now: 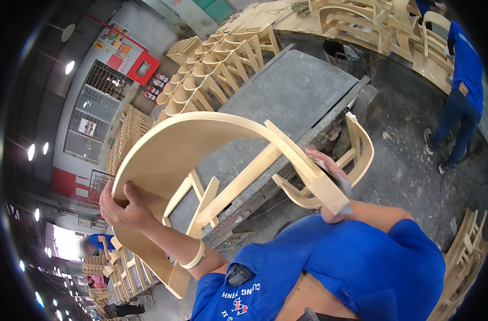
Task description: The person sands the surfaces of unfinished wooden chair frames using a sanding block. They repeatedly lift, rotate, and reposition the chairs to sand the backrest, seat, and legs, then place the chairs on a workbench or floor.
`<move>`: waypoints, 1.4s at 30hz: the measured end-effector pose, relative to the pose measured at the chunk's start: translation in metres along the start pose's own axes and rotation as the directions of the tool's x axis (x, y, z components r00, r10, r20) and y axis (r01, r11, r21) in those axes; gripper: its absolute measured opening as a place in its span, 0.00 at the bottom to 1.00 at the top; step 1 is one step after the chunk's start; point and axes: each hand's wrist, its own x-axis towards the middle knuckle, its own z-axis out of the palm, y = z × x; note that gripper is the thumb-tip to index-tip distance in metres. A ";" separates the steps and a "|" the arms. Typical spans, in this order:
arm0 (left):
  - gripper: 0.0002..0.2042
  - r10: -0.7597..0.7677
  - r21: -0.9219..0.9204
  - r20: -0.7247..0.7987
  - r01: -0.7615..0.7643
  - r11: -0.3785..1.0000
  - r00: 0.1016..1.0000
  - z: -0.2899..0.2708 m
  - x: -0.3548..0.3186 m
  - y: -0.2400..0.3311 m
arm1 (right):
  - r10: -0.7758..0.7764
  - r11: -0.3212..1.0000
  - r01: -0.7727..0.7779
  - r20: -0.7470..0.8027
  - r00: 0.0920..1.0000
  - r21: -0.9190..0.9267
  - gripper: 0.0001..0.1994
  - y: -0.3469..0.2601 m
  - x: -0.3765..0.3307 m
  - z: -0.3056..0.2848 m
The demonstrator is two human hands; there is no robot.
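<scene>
A pale wooden chair frame [163, 155], with a wide curved plywood back and straight legs, is held tilted in front of me. My left hand [127, 207] grips the edge of the curved back at the left, thumb on the inner face and fingers outside. At the right, my right hand [329, 163] is wrapped around the end of a leg [329, 193]. A thin pale grey sheet [341, 182], which looks like sandpaper, lies between that hand and the wood. Part of the right palm is hidden behind the leg.
A grey-topped workbench [308, 80] stands beyond the frame. Another curved wooden frame [364, 152] is at its near right end. Rows of chair frames [217, 75] are behind; more parts [463, 257] stack at the lower right. A co-worker in blue [466, 69] stands far right.
</scene>
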 end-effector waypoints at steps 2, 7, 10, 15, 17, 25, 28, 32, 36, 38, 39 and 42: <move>0.25 -0.018 -0.050 -0.010 0.017 0.999 1.000 0.004 0.001 0.012 | 0.083 0.993 -0.088 -0.067 0.994 -0.083 0.28 -0.007 -0.005 -0.004; 0.25 -0.009 -0.099 -0.071 0.002 0.995 0.997 0.012 0.002 0.027 | 0.090 0.950 -0.035 -0.163 0.983 0.310 0.27 -0.010 -0.006 -0.010; 0.21 -0.007 -0.041 -0.066 0.004 0.999 0.998 0.016 0.006 0.023 | 0.333 0.886 -0.228 -0.211 0.919 0.405 0.28 -0.008 0.005 -0.008; 0.25 -0.067 -0.055 -0.004 0.067 0.996 0.998 0.065 0.023 0.006 | -0.332 0.898 0.371 0.189 0.924 -0.237 0.30 -0.013 0.045 -0.006; 0.26 -0.058 0.031 -0.015 0.058 0.998 0.998 0.084 0.029 -0.001 | -0.355 0.856 0.429 0.277 0.893 -0.287 0.27 -0.017 0.057 -0.008; 0.30 -0.134 0.132 0.072 0.124 0.983 0.988 0.132 0.045 -0.017 | -0.413 0.819 0.483 0.266 0.871 -0.311 0.28 -0.058 0.083 -0.013; 0.29 -0.094 0.151 0.036 0.087 0.985 0.995 0.144 0.051 -0.019 | -0.294 0.328 0.537 0.456 0.840 -0.777 0.29 -0.095 0.100 -0.007; 0.29 -0.200 0.227 0.087 0.177 0.958 0.976 0.158 0.054 -0.016 | -0.152 -0.046 0.549 0.549 0.822 -0.834 0.31 -0.111 0.126 0.021; 0.30 -0.084 0.154 -0.050 0.091 0.984 0.995 0.170 0.058 -0.014 | -0.041 -0.174 0.532 0.546 0.837 -0.829 0.29 -0.122 0.123 0.024; 0.30 -0.086 0.159 -0.054 0.093 0.983 0.995 0.175 0.058 -0.013 | 0.019 -0.294 0.495 0.513 0.858 -0.818 0.27 -0.125 0.121 0.022; 0.31 -0.103 0.168 -0.050 0.110 0.980 0.993 0.177 0.058 -0.013 | -0.068 -0.295 0.523 0.563 0.824 -0.800 0.27 -0.125 0.123 0.022; 0.31 -0.122 0.168 -0.021 0.124 0.978 0.992 0.181 0.059 -0.013 | -0.133 -0.289 0.544 0.595 0.792 -0.788 0.26 -0.114 0.137 0.026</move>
